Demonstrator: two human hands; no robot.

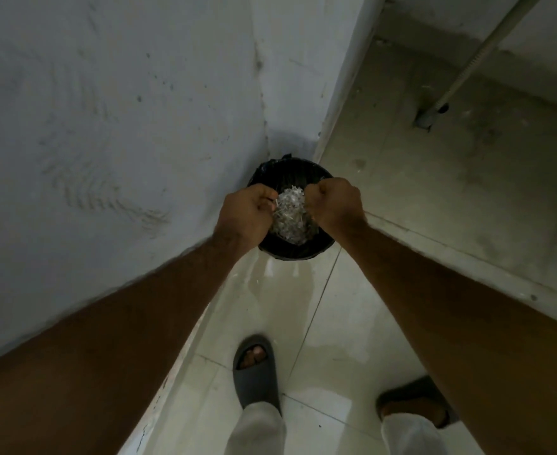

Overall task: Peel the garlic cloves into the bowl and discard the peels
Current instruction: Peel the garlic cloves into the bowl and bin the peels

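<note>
Left hand [245, 214] and right hand [333, 205], fingers curled, clutch a heap of garlic peels [288, 214] over the black bin [295, 251] in the far wall corner

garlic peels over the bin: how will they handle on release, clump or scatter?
The garlic peels look like thin, papery flakes, so probably very light and floppy. They'd likely flutter and scatter rather than drop cleanly. Both the left hand and right hand bunch them above the black bin, suggesting a loose mass; some may cling to fingers.

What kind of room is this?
Probably a plain indoor corner, maybe by a kitchen: a black bin of peels stands on a glossy tiled floor against bare white walls.
</note>
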